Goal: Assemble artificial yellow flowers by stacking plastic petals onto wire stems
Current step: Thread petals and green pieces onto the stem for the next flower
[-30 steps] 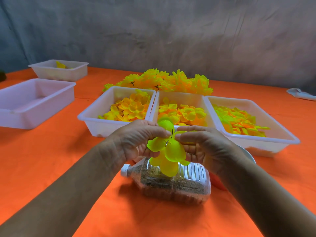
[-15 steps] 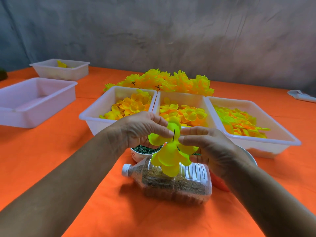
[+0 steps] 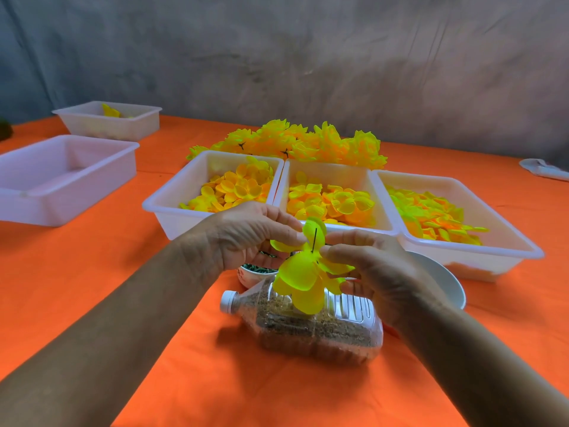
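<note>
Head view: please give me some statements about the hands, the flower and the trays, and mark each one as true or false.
1. Both the left hand and the right hand pinch the petals on the wire stem. True.
2. The wire stem's tip is hidden under the petals. False: the dark tip sticks up above them.
3. The plastic bottle lies on its side with brown material inside. True.
4. The three trays beyond the hands hold green leaves. False: they hold yellow and orange petals.
5. A pile of finished flowers lies behind those trays. True.
</note>
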